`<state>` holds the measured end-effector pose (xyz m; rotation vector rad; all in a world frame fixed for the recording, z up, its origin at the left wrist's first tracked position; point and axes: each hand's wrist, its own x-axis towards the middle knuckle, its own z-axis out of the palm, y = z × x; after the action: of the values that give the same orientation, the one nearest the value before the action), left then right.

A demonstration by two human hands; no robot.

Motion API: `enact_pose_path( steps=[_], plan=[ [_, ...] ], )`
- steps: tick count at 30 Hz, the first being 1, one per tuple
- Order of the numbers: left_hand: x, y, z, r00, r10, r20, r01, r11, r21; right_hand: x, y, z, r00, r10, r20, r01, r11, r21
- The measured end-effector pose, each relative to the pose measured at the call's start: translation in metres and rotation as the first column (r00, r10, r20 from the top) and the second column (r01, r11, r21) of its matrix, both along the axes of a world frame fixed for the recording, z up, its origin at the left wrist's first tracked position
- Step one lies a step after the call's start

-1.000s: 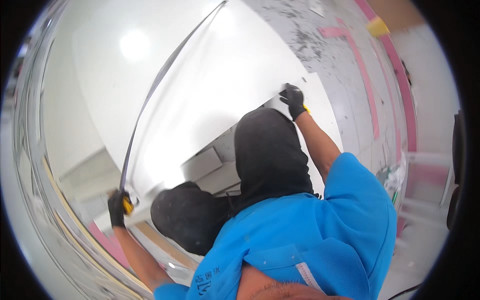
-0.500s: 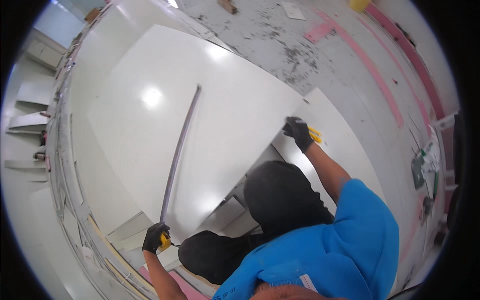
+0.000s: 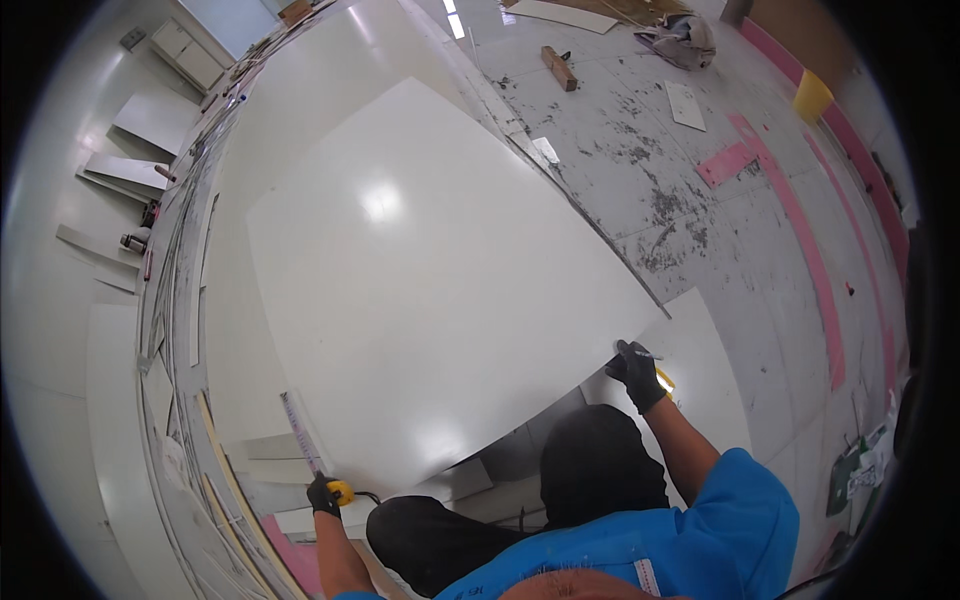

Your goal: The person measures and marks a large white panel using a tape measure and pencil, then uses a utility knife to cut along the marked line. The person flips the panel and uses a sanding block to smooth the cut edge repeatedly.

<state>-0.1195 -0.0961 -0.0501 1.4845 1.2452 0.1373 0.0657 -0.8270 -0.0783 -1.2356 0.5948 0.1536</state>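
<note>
A large glossy white sheet (image 3: 430, 280) lies in front of me, its near edge by my knees. My left hand (image 3: 322, 494), in a black glove, is closed on a yellow tape measure (image 3: 342, 492) off the sheet's near left corner. A short length of its blade (image 3: 298, 425) sticks out forward, beside the sheet's left edge. My right hand (image 3: 634, 374), also gloved in black, is closed at the sheet's near right edge. A slim pen-like thing (image 3: 648, 354) shows at its fingers. Against its wrist side is a yellow object (image 3: 665, 382); whether it is held is unclear.
Another white panel (image 3: 700, 350) lies under my right hand. Offcuts and wooden strips (image 3: 235, 480) line the left side. On the dusty grey floor lie a wooden block (image 3: 558, 68), pink strips (image 3: 800, 240) and a crumpled cloth (image 3: 680, 42). A yellow bucket (image 3: 812, 96) stands far right.
The tape blade, stretched far across the sheet before, is now mostly drawn in and lies off its left side. The view has shifted; my right hand stays at the sheet's near right edge.
</note>
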Motion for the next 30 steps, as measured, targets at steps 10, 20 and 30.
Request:
enact_pose_path(
  steps=[10,20,30],
  plan=[
    [-0.057,-0.041,-0.027,0.970,0.065,0.234,-0.014,0.976,-0.216,0.014,-0.036,-0.022,1.000,-0.009,0.026,0.006,0.991,0.131],
    [0.037,-0.144,0.037,0.809,-0.585,-0.054,0.543,0.779,-0.315,0.165,-0.181,-0.082,0.979,0.126,0.160,-0.093,0.976,-0.198],
    [0.123,-0.254,0.052,0.467,-0.874,0.135,0.749,0.310,-0.585,0.104,-0.049,-0.079,0.988,-0.087,0.126,0.060,0.978,0.202]
  ],
)
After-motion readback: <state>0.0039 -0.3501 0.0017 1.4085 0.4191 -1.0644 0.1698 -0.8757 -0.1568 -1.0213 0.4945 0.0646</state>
